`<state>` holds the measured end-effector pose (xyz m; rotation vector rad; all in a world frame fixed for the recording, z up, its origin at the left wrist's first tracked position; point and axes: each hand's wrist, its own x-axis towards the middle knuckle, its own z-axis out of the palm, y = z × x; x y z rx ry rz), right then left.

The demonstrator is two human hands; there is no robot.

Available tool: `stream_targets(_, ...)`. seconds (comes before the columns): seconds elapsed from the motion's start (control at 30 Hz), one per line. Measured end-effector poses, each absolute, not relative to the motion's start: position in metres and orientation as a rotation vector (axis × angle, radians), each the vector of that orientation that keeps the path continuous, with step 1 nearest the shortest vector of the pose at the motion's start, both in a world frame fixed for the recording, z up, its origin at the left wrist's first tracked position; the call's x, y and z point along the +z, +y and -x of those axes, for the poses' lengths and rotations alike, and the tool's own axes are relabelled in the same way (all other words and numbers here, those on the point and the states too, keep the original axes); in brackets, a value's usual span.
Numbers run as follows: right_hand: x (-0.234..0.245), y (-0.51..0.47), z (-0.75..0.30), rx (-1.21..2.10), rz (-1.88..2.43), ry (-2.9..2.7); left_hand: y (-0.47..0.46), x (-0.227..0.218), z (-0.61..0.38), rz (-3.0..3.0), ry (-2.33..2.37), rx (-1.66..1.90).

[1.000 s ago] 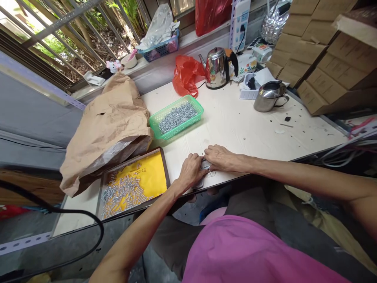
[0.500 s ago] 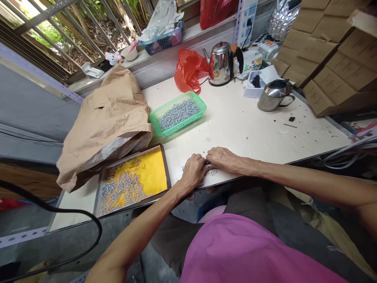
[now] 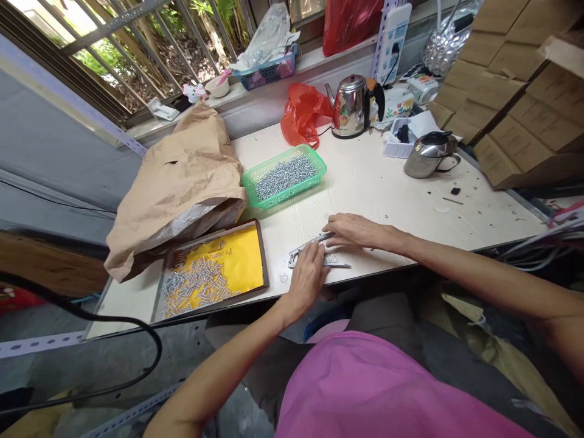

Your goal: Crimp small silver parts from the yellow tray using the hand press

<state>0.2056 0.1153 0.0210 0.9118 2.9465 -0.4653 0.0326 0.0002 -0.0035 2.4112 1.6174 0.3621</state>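
Note:
A silver hinged metal piece (image 3: pixel 296 255) lies near the table's front edge, with two long arms spread in a narrow V that opens to the right. Across its middle, my left hand (image 3: pixel 306 277) is closed over it and covers part of both arms. My right hand (image 3: pixel 358 231) has its fingers curled at the right end of the upper arm, and the fingertips are partly hidden. To the left, a shallow tray (image 3: pixel 263 255) with a yellow lining holds many small silver pins or screws (image 3: pixel 201 280).
Beyond my hands a green basket (image 3: pixel 323 170) holds more small metal parts. A crumpled brown paper bag (image 3: pixel 182 170) stands left. A kettle (image 3: pixel 350 109), a red plastic bag (image 3: pixel 301 115) and a steel pot (image 3: pixel 426 159) are at the back. Cardboard (image 3: pixel 515 115) rises at the right.
The hinged metal piece shows more now, with its arms spread apart. My right hand has moved slightly up and away from my left hand. The view has shifted a little.

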Motion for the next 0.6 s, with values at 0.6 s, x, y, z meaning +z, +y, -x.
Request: stream_targets(0.6,0.028,0.094,-0.14,-0.214,-0.461,3.134,-0.042,-0.032,-0.064,-2.252,1.429,0.708)
